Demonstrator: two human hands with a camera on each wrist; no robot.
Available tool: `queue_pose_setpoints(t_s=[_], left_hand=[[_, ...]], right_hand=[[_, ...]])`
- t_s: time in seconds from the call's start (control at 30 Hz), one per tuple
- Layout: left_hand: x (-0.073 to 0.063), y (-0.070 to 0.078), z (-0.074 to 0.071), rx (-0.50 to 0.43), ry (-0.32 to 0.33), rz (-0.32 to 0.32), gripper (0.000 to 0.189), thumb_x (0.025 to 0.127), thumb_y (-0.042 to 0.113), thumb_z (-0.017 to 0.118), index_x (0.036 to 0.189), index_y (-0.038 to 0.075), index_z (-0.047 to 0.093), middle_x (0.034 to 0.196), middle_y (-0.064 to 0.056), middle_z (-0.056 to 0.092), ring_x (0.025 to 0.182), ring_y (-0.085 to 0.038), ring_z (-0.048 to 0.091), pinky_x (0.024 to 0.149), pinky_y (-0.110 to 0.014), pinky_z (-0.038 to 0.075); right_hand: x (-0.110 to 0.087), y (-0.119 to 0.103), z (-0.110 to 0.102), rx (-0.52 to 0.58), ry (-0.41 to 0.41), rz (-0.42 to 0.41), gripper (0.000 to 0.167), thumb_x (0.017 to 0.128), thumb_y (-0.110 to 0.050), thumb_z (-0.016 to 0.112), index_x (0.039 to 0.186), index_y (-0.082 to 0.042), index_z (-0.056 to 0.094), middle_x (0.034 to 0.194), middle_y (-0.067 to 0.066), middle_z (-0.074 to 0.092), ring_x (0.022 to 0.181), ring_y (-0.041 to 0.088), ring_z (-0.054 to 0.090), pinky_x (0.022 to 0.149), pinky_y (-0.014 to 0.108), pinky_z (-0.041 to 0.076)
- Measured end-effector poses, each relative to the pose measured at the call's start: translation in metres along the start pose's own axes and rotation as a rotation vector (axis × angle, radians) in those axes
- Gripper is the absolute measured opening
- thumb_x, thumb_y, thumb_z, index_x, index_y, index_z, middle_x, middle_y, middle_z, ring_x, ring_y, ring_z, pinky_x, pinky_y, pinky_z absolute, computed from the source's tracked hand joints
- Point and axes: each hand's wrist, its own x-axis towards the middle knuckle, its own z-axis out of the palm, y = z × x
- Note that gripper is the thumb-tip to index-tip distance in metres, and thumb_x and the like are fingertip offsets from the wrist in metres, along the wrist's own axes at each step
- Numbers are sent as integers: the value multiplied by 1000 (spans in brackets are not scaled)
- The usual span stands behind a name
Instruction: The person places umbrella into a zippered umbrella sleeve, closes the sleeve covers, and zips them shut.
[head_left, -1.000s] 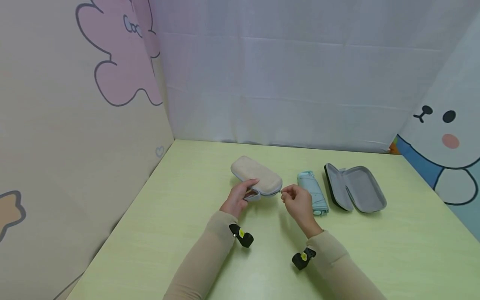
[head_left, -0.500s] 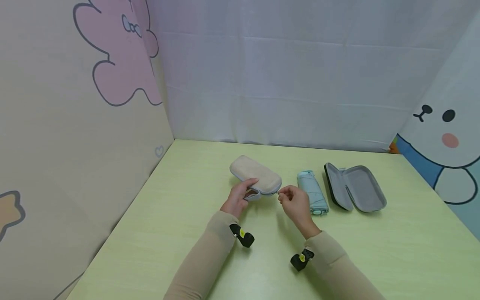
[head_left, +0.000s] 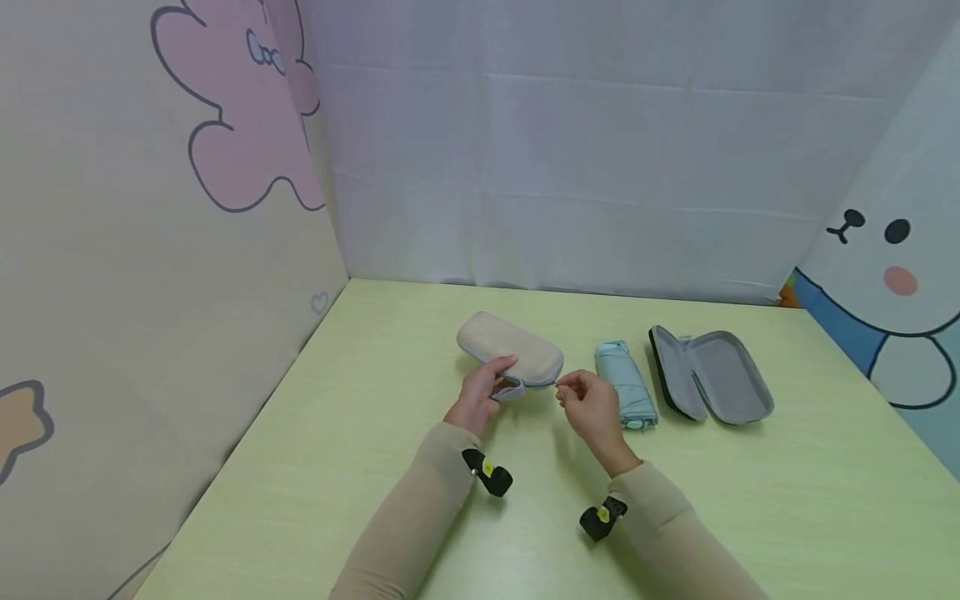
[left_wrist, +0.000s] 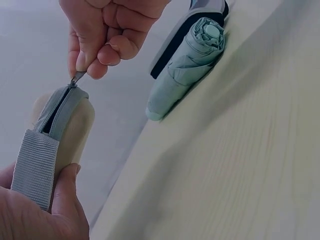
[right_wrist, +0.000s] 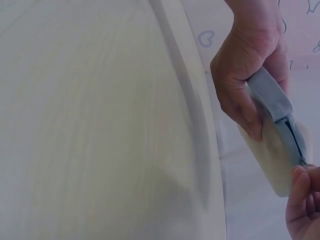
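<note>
A beige zippered hard case [head_left: 510,346] with a grey-blue zipper band is held above the table by my left hand [head_left: 477,396], thumb on one face. Its ribbed grey strap loop [left_wrist: 36,167] lies over that hand's grip. At the case's near right corner my right hand [head_left: 592,408] pinches the metal zipper pull [left_wrist: 77,77] between thumb and forefinger. Between the strap and the slider, the zipper [left_wrist: 55,112] is parted in a narrow dark gap. What the case contains is hidden.
Right of my right hand lies a rolled light teal folding umbrella [head_left: 626,385]. Beyond it an unfolded grey-lined case [head_left: 711,377] with a dark outside rests on the pale yellow-green table [head_left: 375,350]. A white curtain [head_left: 585,167] hangs behind the table.
My right hand has shifted slightly left with the zipper pull along the case's edge. The case has also moved a little left in my left hand.
</note>
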Motion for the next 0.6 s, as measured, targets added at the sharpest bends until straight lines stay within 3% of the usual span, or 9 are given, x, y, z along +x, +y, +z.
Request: queue_pose_setpoints(t_s=[0.6], left_hand=[[-6, -2, 7, -125, 35, 18, 15, 83, 9, 69, 90, 4, 58, 78, -4, 60, 72, -20, 56, 75, -28, 40]], right_hand=[[0, -1, 3, 3, 13, -2, 5, 82, 6, 61, 80, 4, 66, 68, 9, 64, 58, 17, 58, 48, 24, 46]])
